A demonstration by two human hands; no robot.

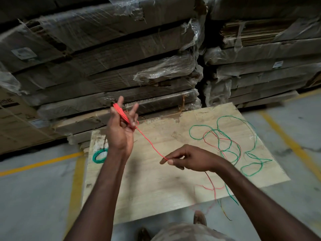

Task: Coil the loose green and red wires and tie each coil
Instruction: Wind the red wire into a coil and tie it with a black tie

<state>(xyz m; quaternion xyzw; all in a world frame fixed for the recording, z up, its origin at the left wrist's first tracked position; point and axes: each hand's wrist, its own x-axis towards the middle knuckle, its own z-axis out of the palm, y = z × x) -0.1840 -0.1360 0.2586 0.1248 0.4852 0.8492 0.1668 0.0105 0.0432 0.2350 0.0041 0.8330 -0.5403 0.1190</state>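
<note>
My left hand (121, 129) is raised above the wooden board (156, 180) and holds a small red wire coil (121, 114) wound across its fingers. A taut red wire (149, 144) runs from that coil down to my right hand (187, 160), which pinches it between thumb and forefinger. The rest of the red wire trails under my right wrist and off the board's near edge. Loose green wire (232, 150), tangled with a red strand, lies on the board's right half. A finished green coil (99, 155) lies at the board's left edge, partly hidden by my left forearm.
Stacks of flat cardboard boxes (121, 66) wrapped in plastic film rise right behind the board. Around it is grey concrete floor with yellow painted lines (76, 180). My shoes (199, 218) show at the board's near edge.
</note>
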